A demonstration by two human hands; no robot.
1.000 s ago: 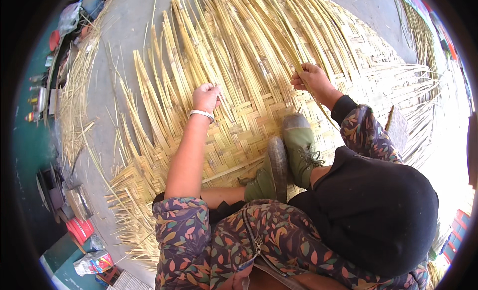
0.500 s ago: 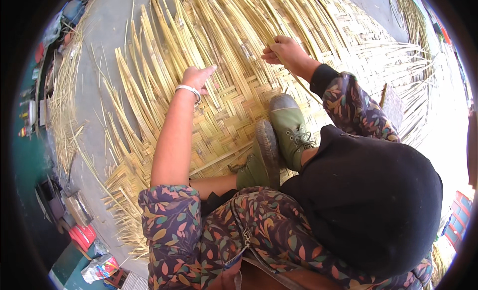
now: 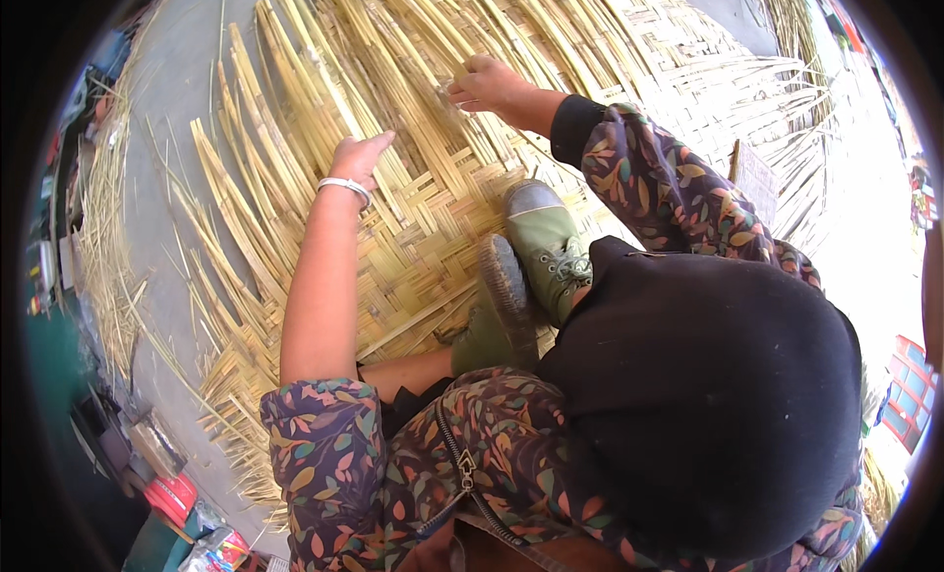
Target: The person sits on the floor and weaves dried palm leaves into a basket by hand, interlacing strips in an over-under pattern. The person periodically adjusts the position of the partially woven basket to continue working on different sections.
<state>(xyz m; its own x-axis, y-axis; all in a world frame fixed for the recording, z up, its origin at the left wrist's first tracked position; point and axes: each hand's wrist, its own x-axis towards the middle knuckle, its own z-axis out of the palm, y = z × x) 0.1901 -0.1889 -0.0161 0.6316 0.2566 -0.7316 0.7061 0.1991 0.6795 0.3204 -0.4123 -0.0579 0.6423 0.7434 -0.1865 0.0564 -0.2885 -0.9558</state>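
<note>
A large mat of flat, split cane strips, woven in its lower part (image 3: 423, 243), spreads under me. Long loose strips (image 3: 285, 100) fan out from it toward the far side. Over the strips at left centre is my left hand (image 3: 359, 161), its thumb stretched out to the right and its other fingers partly hidden among the strips. My right hand (image 3: 489, 84) is farther off and to the right, low over the long strips, with bent, closed fingers. Whatever lies at its fingertips is blurred. My green lace-up shoes (image 3: 544, 233) rest on the woven part.
A flat, brick-like block (image 3: 753, 179) lies on the mat at right. Loose thin strips (image 3: 103, 228) are heaped along the left on the grey floor (image 3: 167, 321). At lower left are a red container (image 3: 171, 495) and a plastic packet (image 3: 218, 550). A red crate-like object (image 3: 907, 393) is at far right.
My right hand has moved left and slightly farther away, closer to my left hand. The whole view has shifted a little; my left hand stays at about the same place on the strips.
</note>
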